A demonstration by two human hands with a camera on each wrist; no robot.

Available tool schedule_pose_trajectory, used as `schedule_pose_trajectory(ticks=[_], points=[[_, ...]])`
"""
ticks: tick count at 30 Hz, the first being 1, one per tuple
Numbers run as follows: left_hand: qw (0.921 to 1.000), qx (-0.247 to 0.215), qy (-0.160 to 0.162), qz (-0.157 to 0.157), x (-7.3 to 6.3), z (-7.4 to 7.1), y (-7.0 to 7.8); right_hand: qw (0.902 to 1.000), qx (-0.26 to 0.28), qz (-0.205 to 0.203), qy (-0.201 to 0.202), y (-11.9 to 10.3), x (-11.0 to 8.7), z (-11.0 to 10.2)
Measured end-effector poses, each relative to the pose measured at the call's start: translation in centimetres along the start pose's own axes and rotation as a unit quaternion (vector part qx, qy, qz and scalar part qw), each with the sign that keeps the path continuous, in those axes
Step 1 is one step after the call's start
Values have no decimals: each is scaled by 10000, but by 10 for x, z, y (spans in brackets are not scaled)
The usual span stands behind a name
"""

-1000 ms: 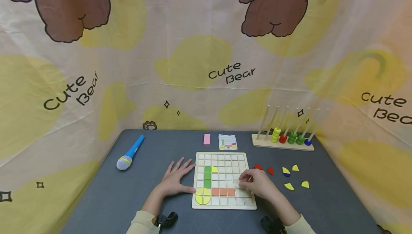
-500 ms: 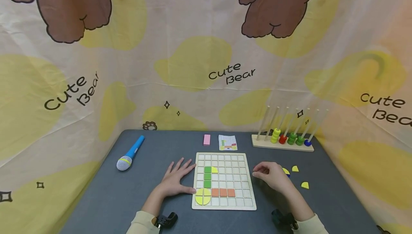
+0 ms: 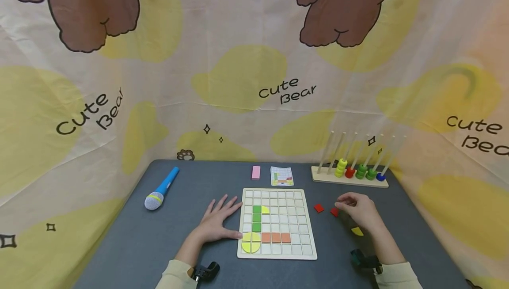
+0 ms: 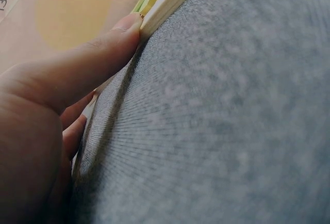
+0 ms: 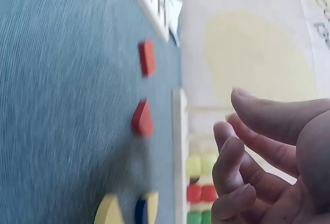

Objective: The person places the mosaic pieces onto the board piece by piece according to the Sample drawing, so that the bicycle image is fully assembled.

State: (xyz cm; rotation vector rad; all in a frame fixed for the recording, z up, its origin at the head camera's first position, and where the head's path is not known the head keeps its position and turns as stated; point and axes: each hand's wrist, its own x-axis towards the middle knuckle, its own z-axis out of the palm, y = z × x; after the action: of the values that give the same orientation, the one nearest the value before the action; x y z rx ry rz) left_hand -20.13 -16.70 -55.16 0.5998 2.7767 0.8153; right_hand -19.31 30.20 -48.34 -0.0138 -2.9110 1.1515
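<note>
A white grid board (image 3: 286,216) carries green squares (image 3: 256,226), a yellow quarter piece (image 3: 265,210), a yellow disc of quarter pieces (image 3: 251,248) and a row of orange squares (image 3: 276,237). My left hand (image 3: 214,225) lies with spread fingers along its left edge, the thumb against the wooden rim. My right hand (image 3: 359,209) hovers to the board's right, thumb apart from loosely bent fingers, holding nothing. Below it lie a red square (image 5: 147,58), a red rounded piece (image 5: 143,119), a yellow piece (image 5: 108,212) and a blue one (image 5: 141,211); the head view hides some pieces behind the hand.
On the left lies a toy microphone (image 3: 161,190). Behind the board are a pink block (image 3: 256,173) and a printed pattern card (image 3: 282,176). A wooden bead rack (image 3: 350,181) with upright rods stands at the back right. A printed curtain (image 3: 238,138) hangs behind the table.
My right hand has moved from the board's right side rightward over the loose pieces, uncovering the red ones and covering several yellow ones. The left hand has stayed in place.
</note>
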Motion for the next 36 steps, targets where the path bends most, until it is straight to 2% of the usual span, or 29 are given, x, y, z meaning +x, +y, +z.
schedule_pose_trajectory(ticks=[5,9,21,36], points=[[10000,-19,-2,17,-1,1,0,9997,-84,216,83,23,3,-7],[10000,3,-10,9,0,1,0,9989,-166,439,73,32,4,-11],[10000,16,19,40,-1,0,0,9924,-774,955,-10,45,8,-10],[10000,-14,0,15,0,0,-1,9907,-736,1143,24,44,8,-5]])
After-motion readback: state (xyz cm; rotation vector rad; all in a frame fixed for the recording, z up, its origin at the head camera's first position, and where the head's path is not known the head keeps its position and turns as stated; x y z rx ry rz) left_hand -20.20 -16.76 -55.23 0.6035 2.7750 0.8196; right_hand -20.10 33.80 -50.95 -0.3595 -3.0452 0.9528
